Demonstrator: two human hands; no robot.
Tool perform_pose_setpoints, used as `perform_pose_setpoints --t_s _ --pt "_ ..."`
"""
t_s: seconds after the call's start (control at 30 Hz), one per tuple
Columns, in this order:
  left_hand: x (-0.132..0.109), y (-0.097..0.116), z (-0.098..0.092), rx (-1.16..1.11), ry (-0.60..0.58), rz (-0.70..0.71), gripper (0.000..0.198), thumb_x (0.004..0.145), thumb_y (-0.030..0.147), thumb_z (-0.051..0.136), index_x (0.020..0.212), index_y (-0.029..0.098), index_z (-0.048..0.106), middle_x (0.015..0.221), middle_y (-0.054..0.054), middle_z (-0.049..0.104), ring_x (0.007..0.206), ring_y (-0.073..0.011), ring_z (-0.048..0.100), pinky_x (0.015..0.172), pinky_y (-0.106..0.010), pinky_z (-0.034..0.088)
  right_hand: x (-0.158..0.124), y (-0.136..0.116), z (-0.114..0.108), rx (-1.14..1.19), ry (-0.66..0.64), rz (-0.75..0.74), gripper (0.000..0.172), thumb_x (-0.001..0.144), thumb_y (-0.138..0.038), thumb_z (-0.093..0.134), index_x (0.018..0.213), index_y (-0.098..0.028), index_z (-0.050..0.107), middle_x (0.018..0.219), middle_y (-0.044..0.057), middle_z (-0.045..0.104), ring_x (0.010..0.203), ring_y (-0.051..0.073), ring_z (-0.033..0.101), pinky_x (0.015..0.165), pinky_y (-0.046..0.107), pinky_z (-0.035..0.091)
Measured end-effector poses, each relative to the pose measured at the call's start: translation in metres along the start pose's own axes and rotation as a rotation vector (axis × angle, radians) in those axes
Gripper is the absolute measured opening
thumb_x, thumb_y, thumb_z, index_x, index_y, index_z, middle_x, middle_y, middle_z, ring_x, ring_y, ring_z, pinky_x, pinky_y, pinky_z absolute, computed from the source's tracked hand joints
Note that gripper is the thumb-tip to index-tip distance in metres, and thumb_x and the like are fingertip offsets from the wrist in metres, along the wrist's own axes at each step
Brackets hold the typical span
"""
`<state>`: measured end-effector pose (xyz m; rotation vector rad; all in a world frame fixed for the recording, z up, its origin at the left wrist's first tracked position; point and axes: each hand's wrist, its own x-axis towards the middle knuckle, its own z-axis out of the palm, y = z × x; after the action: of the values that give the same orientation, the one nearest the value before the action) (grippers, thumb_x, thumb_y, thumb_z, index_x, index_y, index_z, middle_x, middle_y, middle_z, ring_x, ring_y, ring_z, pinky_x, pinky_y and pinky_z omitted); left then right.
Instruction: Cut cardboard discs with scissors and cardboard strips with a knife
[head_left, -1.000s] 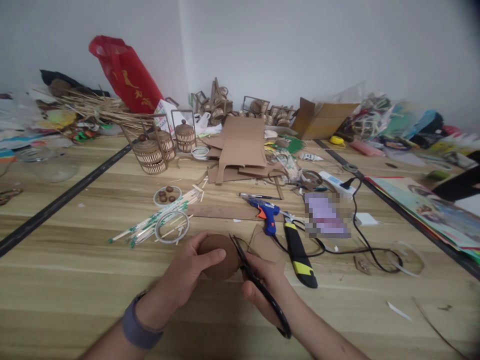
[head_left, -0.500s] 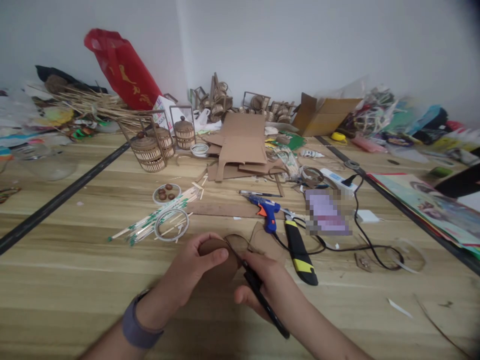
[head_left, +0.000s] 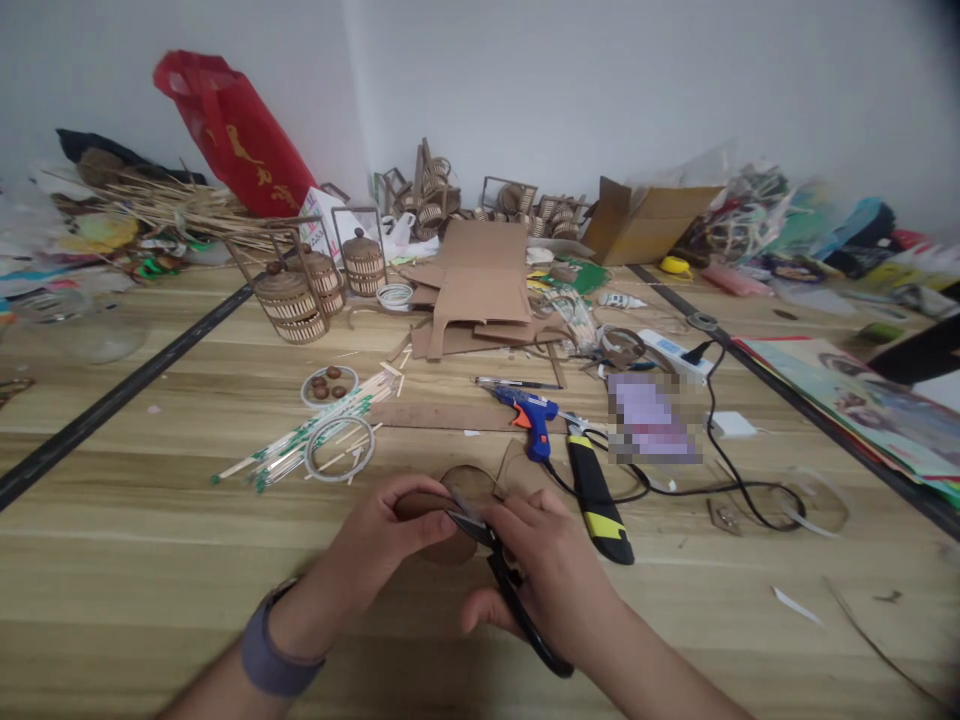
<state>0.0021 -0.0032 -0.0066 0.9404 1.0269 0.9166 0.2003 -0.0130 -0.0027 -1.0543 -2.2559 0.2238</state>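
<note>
Near the front middle of the table, my left hand is closed on a brown cardboard disc, thumb on its upper face. My right hand grips black-handled scissors, whose blades are parted at the disc's edge. A thin curled strip of cardboard arches above the blades, and I cannot tell whether it is joined to the disc. Just beyond my right hand lies a loose piece of cardboard. A blue glue gun and a black and yellow utility knife lie to the right.
Sticks in green-marked wrappers, a white ring and a dish of brown beads lie left. Flat cardboard is stacked behind, near small lidded baskets. A black cord loops across the right side.
The scissors' blades have opened and now show at the disc's edge. My right hand's fingers have shifted, and the curled strip stands out further. The whole view has shifted slightly.
</note>
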Motion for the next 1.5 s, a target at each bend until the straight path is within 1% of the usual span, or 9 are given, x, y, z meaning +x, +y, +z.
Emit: perform_pose_setpoints --t_s 0.17,0.27,0.37,0.47,0.77,0.97,1.2,1.37,1.5 --pt "-0.0006 -0.0001 0.0006 0.012 0.023 0.026 0.027 0.060 0.035 0.088 0.079 0.020 0.074 0.075 0.001 0.075 0.074 -0.0184 0.067 0.071 -0.027 0.050 -0.0019 0.0000 0.0017 -0.058 -0.011 0.009 0.070 0.078 -0.087 0.049 0.082 -0.019 0.067 0.064 0.003 0.065 0.058 0.019 0.057 0.060 0.032 0.031" --pt "-0.0007 0.0002 0.0022 0.026 0.007 0.043 0.026 0.064 0.037 0.086 0.080 0.021 0.074 0.078 0.000 0.077 0.078 -0.0203 0.069 0.073 -0.029 0.051 -0.0032 0.0007 0.0035 -0.104 -0.019 0.012 0.068 0.078 -0.085 0.053 0.085 -0.019 0.068 0.067 0.003 0.067 0.060 0.019 0.059 0.062 0.033 0.031" --pt "-0.0010 -0.0001 0.0037 0.044 0.024 0.053 0.026 0.064 0.038 0.084 0.080 0.021 0.074 0.080 -0.001 0.077 0.082 -0.0220 0.070 0.077 -0.030 0.052 -0.0038 0.0013 0.0049 -0.125 -0.012 0.014 0.066 0.078 -0.083 0.055 0.083 -0.019 0.067 0.067 0.003 0.067 0.059 0.019 0.058 0.062 0.033 0.031" --pt "-0.0015 -0.0005 0.0045 0.065 0.041 0.066 0.026 0.064 0.038 0.084 0.080 0.021 0.073 0.080 -0.001 0.077 0.081 -0.0213 0.070 0.077 -0.029 0.053 -0.0038 0.0010 0.0052 -0.133 0.010 0.010 0.066 0.078 -0.083 0.056 0.085 -0.019 0.069 0.065 0.002 0.067 0.058 0.019 0.057 0.063 0.032 0.031" --pt "-0.0030 0.0014 0.0078 0.045 0.048 0.084 0.023 0.067 0.034 0.082 0.081 0.021 0.071 0.080 0.000 0.078 0.082 -0.0210 0.071 0.077 -0.029 0.053 -0.0041 -0.0019 0.0050 -0.242 0.051 -0.009 0.066 0.084 -0.080 0.051 0.086 -0.017 0.071 0.069 0.005 0.070 0.059 0.021 0.055 0.068 0.034 0.031" --pt "-0.0029 0.0000 0.0078 0.031 0.024 0.090 0.021 0.070 0.035 0.082 0.082 0.021 0.070 0.081 0.001 0.078 0.083 -0.0199 0.071 0.079 -0.028 0.052 -0.0051 -0.0008 0.0070 -0.241 0.038 -0.008 0.066 0.084 -0.080 0.050 0.083 -0.017 0.070 0.065 0.003 0.068 0.058 0.020 0.055 0.066 0.034 0.030" --pt "-0.0002 0.0000 0.0073 0.033 0.031 0.082 0.023 0.069 0.035 0.082 0.082 0.020 0.070 0.080 0.001 0.078 0.081 -0.0194 0.070 0.077 -0.027 0.051 -0.0033 -0.0009 0.0067 -0.256 0.074 -0.032 0.067 0.089 -0.079 0.042 0.075 -0.018 0.067 0.058 0.002 0.064 0.054 0.019 0.053 0.064 0.033 0.029" --pt "0.0000 -0.0026 0.0055 0.033 0.033 0.106 0.021 0.070 0.033 0.082 0.084 0.021 0.072 0.083 0.002 0.079 0.083 -0.0183 0.070 0.079 -0.026 0.051 -0.0024 0.0006 0.0059 -0.265 0.061 -0.029 0.071 0.087 -0.082 0.041 0.079 -0.017 0.068 0.064 0.003 0.067 0.056 0.020 0.054 0.067 0.034 0.030" --pt "0.0008 -0.0019 0.0046 0.044 0.002 0.106 0.019 0.072 0.032 0.081 0.086 0.021 0.073 0.086 0.001 0.079 0.086 -0.0194 0.071 0.080 -0.027 0.052 -0.0026 0.0031 0.0065 -0.272 0.059 -0.021 0.074 0.083 -0.086 0.042 0.078 -0.017 0.069 0.064 0.004 0.066 0.057 0.020 0.054 0.068 0.034 0.030"
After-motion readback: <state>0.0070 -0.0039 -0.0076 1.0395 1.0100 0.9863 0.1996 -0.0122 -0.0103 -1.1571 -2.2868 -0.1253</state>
